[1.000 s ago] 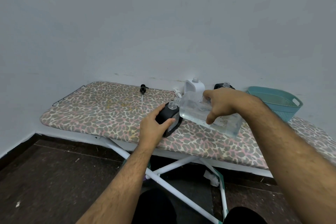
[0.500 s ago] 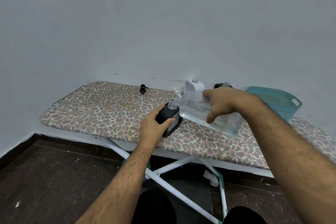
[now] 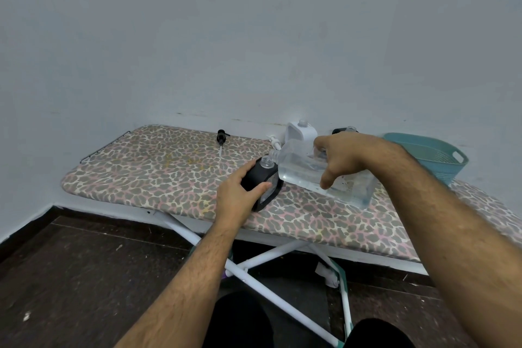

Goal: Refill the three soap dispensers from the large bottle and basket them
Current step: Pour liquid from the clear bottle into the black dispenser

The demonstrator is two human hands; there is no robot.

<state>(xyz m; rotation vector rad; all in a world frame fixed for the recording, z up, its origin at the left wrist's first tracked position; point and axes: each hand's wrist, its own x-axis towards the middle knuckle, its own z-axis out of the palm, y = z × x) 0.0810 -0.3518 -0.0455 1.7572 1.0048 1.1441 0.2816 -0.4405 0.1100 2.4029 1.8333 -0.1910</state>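
Head-camera footage was taken looking down on an ironing board [image 3: 158,178] with a spotted cover, set against a pale wall. A black dispenser [image 3: 261,179], its pump removed and its clear neck open, was gripped by the left hand [image 3: 240,198], the fingers and thumb being curled round its body. The large clear bottle [image 3: 319,175] was held by the right hand [image 3: 343,158], whose fingers were wrapped over its top, and it was tipped so that its mouth lay just above the dispenser's neck. Whether liquid was actually passing between them could not be told.

Behind the hands, a white dispenser [image 3: 300,133] and a second dark dispenser [image 3: 344,130] were seen standing near the wall, both uncapped. A black pump [image 3: 221,137] and a white pump [image 3: 275,143] were seen lying on the cover. The teal basket [image 3: 432,158] was placed at the far right end of the board, with nothing visible inside it.

The filling of the first dispenser was judged to be under way, with two more left. A spill was judged the main risk: the neck was narrow, and if the bottle were tipped too steeply or shifted sideways, soap would be run down the black body onto the cover. An overfill could also be caused, since the level was hidden by the dark walls.
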